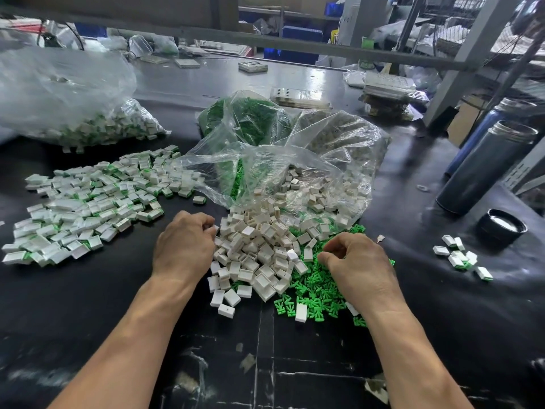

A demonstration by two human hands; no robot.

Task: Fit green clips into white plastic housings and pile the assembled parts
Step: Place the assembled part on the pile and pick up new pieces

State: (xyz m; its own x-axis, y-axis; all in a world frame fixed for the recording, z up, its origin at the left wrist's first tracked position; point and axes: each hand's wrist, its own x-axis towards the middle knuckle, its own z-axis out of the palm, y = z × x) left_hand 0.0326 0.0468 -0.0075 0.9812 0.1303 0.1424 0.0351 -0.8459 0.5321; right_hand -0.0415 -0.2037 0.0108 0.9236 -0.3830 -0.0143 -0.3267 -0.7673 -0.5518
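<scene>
Both hands work a black worktop [442, 335]: the left hand [184, 246] curls into the white housings [256, 255] heap, the right hand [358, 261] pinches among green clips [312, 290] beneath it; what each holds is hidden. Assembled parts [88, 202] lie far left, nearer the left hand.

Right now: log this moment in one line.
left hand: on housings | right hand: on clips | pile: left

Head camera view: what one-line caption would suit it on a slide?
Left hand reaches into white housings, right hand over green clips, assembled parts piled left.
</scene>
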